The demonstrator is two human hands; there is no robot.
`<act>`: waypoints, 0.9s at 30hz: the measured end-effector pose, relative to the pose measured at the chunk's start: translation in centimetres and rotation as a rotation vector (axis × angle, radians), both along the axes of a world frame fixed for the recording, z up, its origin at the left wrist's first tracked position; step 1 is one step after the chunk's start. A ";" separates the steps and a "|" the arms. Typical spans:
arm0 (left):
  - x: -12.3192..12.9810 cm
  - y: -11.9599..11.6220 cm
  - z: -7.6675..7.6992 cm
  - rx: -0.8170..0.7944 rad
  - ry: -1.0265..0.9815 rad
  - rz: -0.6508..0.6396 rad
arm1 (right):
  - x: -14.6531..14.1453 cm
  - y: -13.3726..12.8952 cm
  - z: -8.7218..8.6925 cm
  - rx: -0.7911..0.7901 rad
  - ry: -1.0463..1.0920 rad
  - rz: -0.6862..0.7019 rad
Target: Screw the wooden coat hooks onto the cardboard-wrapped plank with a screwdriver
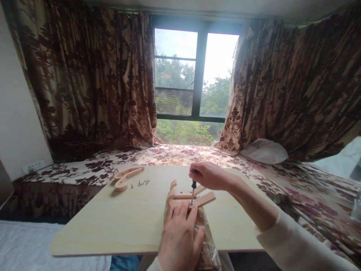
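My right hand (210,176) is closed around the handle of a screwdriver (193,185), which stands almost upright. Its tip meets a screw on a light wooden frame (207,198) made of curved and straight pieces. My left hand (180,231) lies palm down with fingers stretched out, the fingertips against the near edge of the frame. Beneath that hand is a brown package wrapped in clear tape (210,244), and the frame rests on its far end. The fingers hide part of the frame.
Two curved wooden pieces (128,176) lie at the far left of the pale tabletop (113,222). Several small screws (143,183) are scattered beside them. Beyond the table are a flower-patterned cover (180,152), a white bag (265,150), curtains (113,82) and a window (197,75).
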State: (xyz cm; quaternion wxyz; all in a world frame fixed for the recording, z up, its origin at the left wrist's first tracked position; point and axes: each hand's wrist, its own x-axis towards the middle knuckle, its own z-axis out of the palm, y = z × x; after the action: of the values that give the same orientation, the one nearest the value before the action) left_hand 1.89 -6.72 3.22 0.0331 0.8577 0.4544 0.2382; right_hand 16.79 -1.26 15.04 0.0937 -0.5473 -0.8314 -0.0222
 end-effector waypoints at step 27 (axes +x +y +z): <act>-0.1 0.5 -2.1 -0.028 -0.076 0.036 | -0.3 0.2 -1.5 0.073 0.123 0.031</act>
State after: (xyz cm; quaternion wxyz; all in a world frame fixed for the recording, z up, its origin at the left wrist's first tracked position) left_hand 1.74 -6.18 1.14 0.0580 0.8393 0.4713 0.2649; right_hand 16.48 -1.04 13.53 0.1645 -0.5309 -0.8311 -0.0173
